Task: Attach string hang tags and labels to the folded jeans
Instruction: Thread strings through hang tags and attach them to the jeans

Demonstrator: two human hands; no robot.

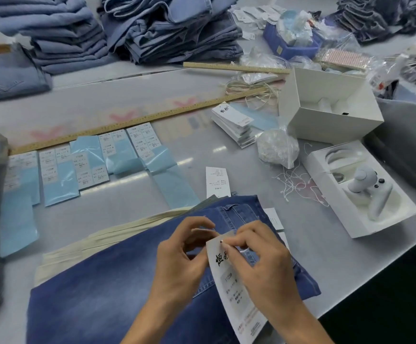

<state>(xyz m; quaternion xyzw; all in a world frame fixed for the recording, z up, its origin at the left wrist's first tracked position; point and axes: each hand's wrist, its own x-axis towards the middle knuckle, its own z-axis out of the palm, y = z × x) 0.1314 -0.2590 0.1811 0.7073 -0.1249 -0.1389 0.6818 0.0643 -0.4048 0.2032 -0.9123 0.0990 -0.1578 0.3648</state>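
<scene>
Folded dark blue jeans (117, 281) lie in front of me on the grey table, on top of cream folded garments (83, 247). A long white hang tag (236, 289) with black characters rests on the waistband end of the jeans. My right hand (264, 264) pinches the tag's top at its hole. My left hand (184, 254) is beside it with fingers curled, pinching something thin that looks like the string above the waistband. A stack of white hang tags (234, 122) sits further back. Loose white strings (298, 184) lie to the right.
Blue label sheets (78, 167) lie in a row below a yellow ruler (127, 122). Stacks of jeans (172, 28) fill the back. An open white box (326, 108), a bag of strings (276, 147) and a boxed white controller (368, 189) crowd the right side.
</scene>
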